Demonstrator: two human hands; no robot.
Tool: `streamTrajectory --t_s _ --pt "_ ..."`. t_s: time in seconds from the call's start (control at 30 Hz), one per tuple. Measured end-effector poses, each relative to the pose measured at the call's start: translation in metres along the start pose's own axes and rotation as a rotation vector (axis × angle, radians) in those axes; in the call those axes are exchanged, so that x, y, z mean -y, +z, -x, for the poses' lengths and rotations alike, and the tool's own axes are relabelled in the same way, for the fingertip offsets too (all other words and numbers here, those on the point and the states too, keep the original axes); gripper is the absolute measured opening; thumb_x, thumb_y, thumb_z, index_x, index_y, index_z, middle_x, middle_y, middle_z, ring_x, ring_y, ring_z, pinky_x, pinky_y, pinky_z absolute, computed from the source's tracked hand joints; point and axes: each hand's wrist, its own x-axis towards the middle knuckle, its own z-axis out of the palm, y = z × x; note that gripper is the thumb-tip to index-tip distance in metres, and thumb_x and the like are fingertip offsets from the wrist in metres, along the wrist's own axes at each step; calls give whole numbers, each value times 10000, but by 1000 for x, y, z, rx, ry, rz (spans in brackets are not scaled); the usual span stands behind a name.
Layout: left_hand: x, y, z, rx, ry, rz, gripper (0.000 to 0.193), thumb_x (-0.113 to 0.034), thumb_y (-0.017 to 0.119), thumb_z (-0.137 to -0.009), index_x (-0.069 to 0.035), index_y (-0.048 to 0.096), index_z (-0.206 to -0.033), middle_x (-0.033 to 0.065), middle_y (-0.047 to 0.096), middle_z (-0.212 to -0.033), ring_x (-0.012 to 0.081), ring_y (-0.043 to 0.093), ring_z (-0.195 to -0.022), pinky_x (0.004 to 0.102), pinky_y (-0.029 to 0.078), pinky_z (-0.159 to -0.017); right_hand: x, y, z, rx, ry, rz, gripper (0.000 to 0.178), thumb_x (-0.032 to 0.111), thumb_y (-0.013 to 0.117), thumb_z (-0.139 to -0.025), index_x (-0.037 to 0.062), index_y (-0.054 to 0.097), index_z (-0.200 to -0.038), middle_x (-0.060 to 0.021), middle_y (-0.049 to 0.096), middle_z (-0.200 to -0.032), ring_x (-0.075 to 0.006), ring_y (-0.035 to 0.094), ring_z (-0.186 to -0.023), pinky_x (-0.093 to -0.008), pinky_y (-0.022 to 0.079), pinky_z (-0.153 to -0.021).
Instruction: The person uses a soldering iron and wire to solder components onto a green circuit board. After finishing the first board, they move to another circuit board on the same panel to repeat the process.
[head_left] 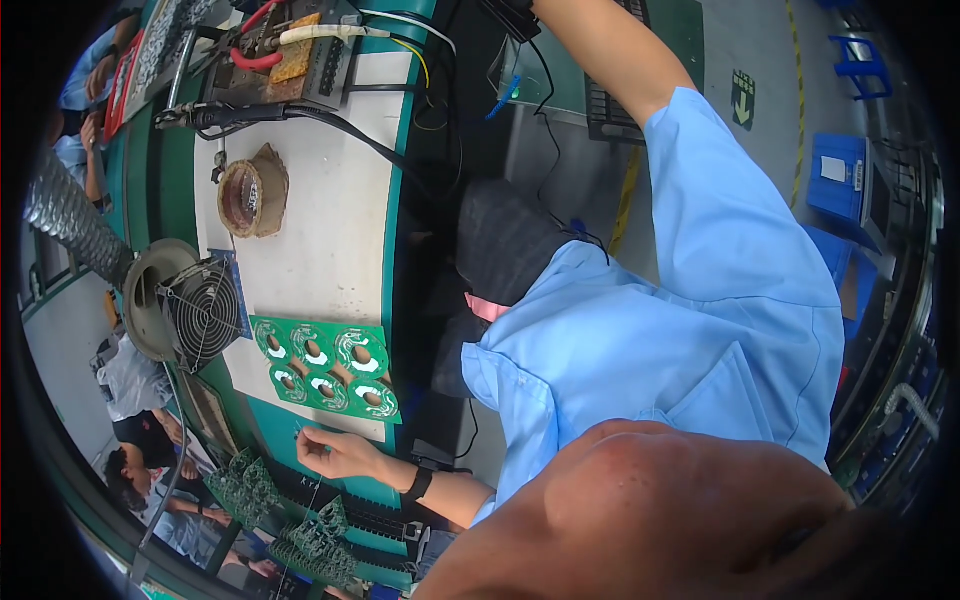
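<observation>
My left hand (338, 455), with a dark wristband, is over the bench by the lower end of a green circuit board panel (337, 333). Its thumb and fingers are pinched together on something tiny, too small to make out. The panel lies on the pale bench top (325, 190) and has several round boards with central holes. My right forearm (615, 50) reaches out past the upper edge. A black strap with a cord shows at that wrist; the right hand itself is outside the picture.
A small fan with a wire guard (207, 312) stands beside the panel, near a round duct hood (150, 300). A brown ring-shaped container (245, 198), a soldering iron (225, 115) and red-handled pliers (255, 60) are further up. Populated circuit boards (315, 545) stand below my left hand. Other people work opposite.
</observation>
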Motion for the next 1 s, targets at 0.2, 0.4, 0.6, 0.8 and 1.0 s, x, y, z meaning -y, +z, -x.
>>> streamTrajectory --t_s 0.2,0.4,0.6,0.8,1.0 --pt "-3 4 0 0 10 -4 217 -187 707 -1058 26 664 -1047 115 685 -980 191 642 -848 321 541 -771 -3 -4 1 -7 -31 22 287 102 788 -882 21 584 -1067 -169 731 -849 -339 745 -803 -411 571 -707" --pt "-1 0 1 5 -1 -12 226 -199 706 -1060 23 665 -1045 113 686 -959 193 640 -841 325 534 -756 -2 1 4 -14 -17 9 286 106 790 -886 20 590 -1071 -173 736 -849 -353 745 -802 -414 576 -715" --pt "-2 -1 2 -9 1 -22 260 -228 705 -1062 29 664 -1047 121 685 -956 204 637 -840 333 532 -757 -4 -2 6 -10 -13 7 298 107 792 -889 16 592 -1090 -182 747 -875 -344 755 -820 -409 582 -727" --pt "-2 -3 3 -9 22 -43 285 -245 697 -1066 38 662 -1053 140 682 -984 228 635 -863 353 533 -766 -3 -3 9 2 22 36 321 119 797 -899 9 593 -1122 -186 761 -911 -327 769 -856 -403 589 -744" --pt "-9 -7 4 -8 -4 -61 302 -253 688 -1067 47 660 -1057 157 679 -1009 255 632 -883 375 534 -768 0 1 8 3 7 30 315 121 792 -914 11 590 -1130 -179 768 -917 -322 773 -864 -399 591 -750"
